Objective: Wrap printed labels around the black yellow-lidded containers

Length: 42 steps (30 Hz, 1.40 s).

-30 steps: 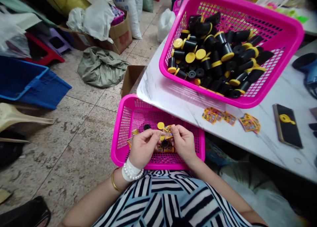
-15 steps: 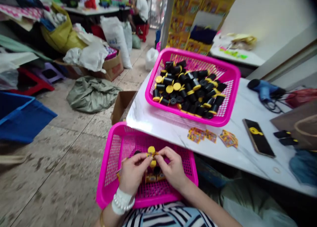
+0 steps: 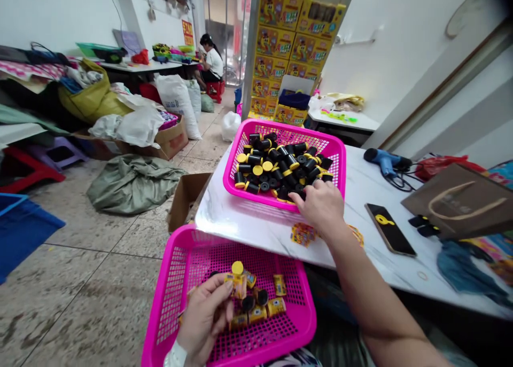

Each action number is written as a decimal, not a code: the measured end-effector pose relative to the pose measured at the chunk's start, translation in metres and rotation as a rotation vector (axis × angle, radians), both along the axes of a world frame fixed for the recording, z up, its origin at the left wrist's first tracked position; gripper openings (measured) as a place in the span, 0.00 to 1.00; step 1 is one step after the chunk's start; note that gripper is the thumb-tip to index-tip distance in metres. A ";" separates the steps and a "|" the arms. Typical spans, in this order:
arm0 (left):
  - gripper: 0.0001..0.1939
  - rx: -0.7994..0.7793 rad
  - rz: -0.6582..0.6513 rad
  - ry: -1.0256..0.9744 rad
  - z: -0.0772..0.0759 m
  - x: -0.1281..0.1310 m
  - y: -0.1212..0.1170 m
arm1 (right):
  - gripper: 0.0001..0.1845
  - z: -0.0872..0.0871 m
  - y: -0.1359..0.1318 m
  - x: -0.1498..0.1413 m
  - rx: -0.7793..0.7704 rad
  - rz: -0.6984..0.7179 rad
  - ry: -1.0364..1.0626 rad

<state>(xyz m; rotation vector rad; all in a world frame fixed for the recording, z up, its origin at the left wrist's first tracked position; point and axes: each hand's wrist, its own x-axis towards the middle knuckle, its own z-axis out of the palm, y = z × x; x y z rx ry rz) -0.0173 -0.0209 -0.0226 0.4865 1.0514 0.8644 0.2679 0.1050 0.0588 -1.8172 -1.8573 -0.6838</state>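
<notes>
My left hand (image 3: 206, 319) is over the near pink basket (image 3: 192, 260) on my lap, fingers closed on a small labelled tube with a yellow cap (image 3: 239, 281). A few more labelled tubes (image 3: 256, 308) lie in that basket. My right hand (image 3: 318, 207) reaches across the white marble table (image 3: 256, 223) into the far pink basket (image 3: 230, 169), fingers curled down among the black tubes with yellow caps (image 3: 276, 164); what they grip is hidden. Yellow stickers (image 3: 302, 233) lie on the table just below that hand.
A phone (image 3: 390, 231), a blue heat gun (image 3: 385, 161), a brown paper bag (image 3: 460, 201) and cloth lie on the table's right. Cardboard box (image 3: 184, 196), green sack (image 3: 132, 182), blue crate (image 3: 20, 228) on the floor left. Yellow cartons (image 3: 288, 36) stacked behind; a person sits far back.
My right hand left the tube in the near basket and reached up into the far basket. The left hand stayed holding the labelled tube. The camera tilted upward.
</notes>
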 end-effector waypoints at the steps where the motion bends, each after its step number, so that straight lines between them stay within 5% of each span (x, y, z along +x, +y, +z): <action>1: 0.18 -0.004 -0.015 -0.017 0.001 0.000 0.000 | 0.24 0.001 0.010 0.008 -0.048 -0.010 -0.057; 6: 0.17 -0.011 -0.052 -0.129 0.004 0.003 0.003 | 0.17 -0.001 0.027 0.014 -0.154 0.132 0.033; 11: 0.14 -0.078 0.076 -0.198 0.006 0.002 0.008 | 0.18 0.009 -0.015 -0.013 -0.139 0.451 0.791; 16: 0.12 -0.128 0.103 -0.270 0.001 0.005 0.011 | 0.17 -0.008 -0.076 -0.057 -0.756 0.801 1.309; 18: 0.10 -0.141 0.106 -0.300 -0.002 0.006 0.011 | 0.18 -0.026 -0.091 -0.069 -0.942 0.802 1.404; 22: 0.09 -0.183 0.103 -0.360 -0.006 0.007 0.011 | 0.26 -0.053 -0.100 -0.078 -1.079 0.694 1.585; 26: 0.09 -0.196 0.112 -0.407 -0.008 0.006 0.012 | 0.22 -0.058 -0.097 -0.078 -1.123 0.625 1.554; 33: 0.10 -0.211 0.094 -0.372 -0.008 0.009 0.011 | 0.19 -0.049 -0.097 -0.080 -0.905 0.696 1.064; 42: 0.19 -0.126 0.044 -0.223 -0.007 0.007 0.006 | 0.10 -0.059 -0.103 -0.084 -0.629 0.637 0.786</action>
